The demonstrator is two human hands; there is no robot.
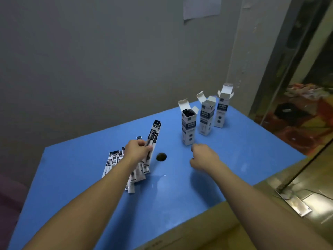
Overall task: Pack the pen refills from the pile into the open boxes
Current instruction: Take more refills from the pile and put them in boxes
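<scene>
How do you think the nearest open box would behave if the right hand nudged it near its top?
The nearest open box is tall on a small base, so it would probably tip rather than slide. It looks like thin card, likely light, though dark refills inside may steady it. The right hand hovers just short of it.

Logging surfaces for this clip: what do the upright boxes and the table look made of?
Boxes: thin printed cardboard, matte, judging by the folded top flaps. Table: smooth blue surface with soft reflections, probably plastic or laminate; cannot tell which.
</scene>
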